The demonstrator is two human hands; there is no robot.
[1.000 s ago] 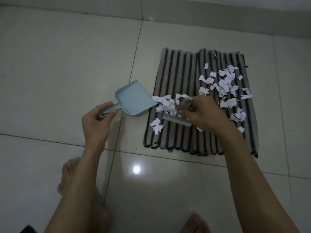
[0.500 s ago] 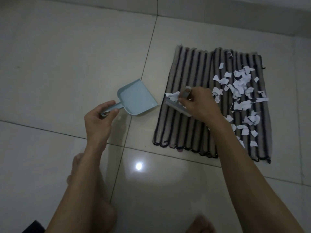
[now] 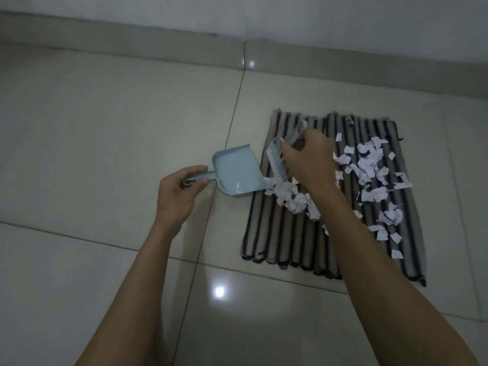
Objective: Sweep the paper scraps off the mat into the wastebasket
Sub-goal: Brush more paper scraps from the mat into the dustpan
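A striped mat [image 3: 285, 233] lies on the tiled floor, strewn with white paper scraps [image 3: 369, 165] mostly on its right half. A small heap of scraps [image 3: 290, 198] sits near the mat's left edge. My left hand [image 3: 179, 192] grips the handle of a light blue dustpan [image 3: 235, 170], whose open mouth meets the mat's left edge beside the heap. My right hand [image 3: 309, 159] grips a small light blue hand brush [image 3: 277, 159], tilted with white bristles facing the dustpan, just above the heap. No wastebasket is in view.
Glossy beige floor tiles [image 3: 105, 128] spread to the left and front of the mat. A wall with a low skirting [image 3: 290, 56] runs along the back. My forearms cross the lower half of the view.
The camera has shifted, so the mat sits further right and lower. My right hand has turned the brush on edge and lifted it behind a heap of scraps at the dustpan's mouth.
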